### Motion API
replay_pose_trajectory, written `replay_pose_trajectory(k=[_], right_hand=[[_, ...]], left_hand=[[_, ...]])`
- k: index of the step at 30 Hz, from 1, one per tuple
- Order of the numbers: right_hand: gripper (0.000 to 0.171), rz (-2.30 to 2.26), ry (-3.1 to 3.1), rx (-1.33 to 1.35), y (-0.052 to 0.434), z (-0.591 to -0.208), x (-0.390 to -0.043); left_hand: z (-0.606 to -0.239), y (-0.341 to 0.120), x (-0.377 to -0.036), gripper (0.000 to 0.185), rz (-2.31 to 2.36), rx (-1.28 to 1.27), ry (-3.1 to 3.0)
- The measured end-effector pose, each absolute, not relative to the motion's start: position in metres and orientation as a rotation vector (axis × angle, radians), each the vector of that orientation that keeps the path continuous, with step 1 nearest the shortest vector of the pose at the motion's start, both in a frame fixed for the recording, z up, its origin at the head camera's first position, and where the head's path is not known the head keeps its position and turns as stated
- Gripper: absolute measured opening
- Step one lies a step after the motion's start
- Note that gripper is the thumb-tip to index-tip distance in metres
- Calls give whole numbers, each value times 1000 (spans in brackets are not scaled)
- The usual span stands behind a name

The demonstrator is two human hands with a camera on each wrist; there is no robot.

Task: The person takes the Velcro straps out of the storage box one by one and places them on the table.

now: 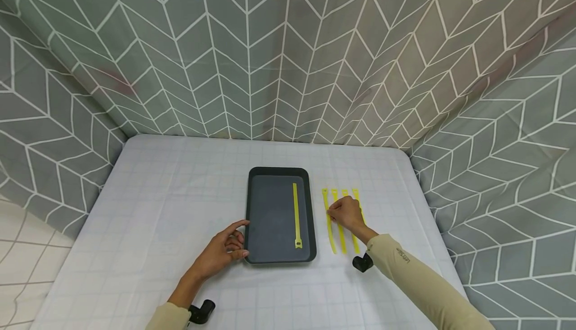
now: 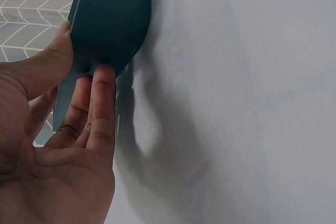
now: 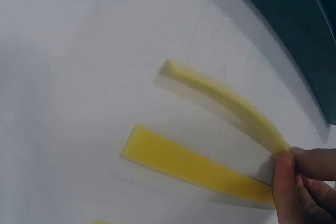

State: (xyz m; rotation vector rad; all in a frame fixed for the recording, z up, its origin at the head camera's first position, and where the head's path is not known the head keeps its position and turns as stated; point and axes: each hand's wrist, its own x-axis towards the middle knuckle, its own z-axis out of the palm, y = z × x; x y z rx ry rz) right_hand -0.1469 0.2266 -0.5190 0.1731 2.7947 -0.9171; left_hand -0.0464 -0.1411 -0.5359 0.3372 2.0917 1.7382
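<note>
My right hand [image 1: 346, 212] pinches a yellow cable strap [image 3: 231, 103] between thumb and finger, and its free end bends up off the cloth. Beside it lie several more such straps in a row, one of them a flat yellow strap [image 3: 184, 163] partly covered by the fingers. With fairly straight fingers, my left hand [image 1: 218, 255] touches the left side of a dark grey tray [image 1: 270, 260]; in the left wrist view the fingertips [image 2: 105, 77] rest on its outer wall. Inside the tray, along its right side, lies a single yellow strap [image 1: 296, 215], slotted end toward me.
A white cloth [image 1: 180, 185] covers the table under everything. Grey curtains [image 1: 270, 60] with white zigzag lines hang behind the table and at both sides. Light floor tiles [image 1: 27, 255] show at the lower left.
</note>
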Motion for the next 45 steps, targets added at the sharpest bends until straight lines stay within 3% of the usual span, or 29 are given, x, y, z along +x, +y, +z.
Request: replay_pose_trajectory(k=[16, 45], right_hand=[[9, -849, 2799, 233, 227, -519, -146], [17, -896, 2910, -127, 226, -516, -150]], left_hand=[[-535, -141, -46, 77, 1730, 335, 2105], [-534, -142, -46, 77, 1727, 326, 2109]])
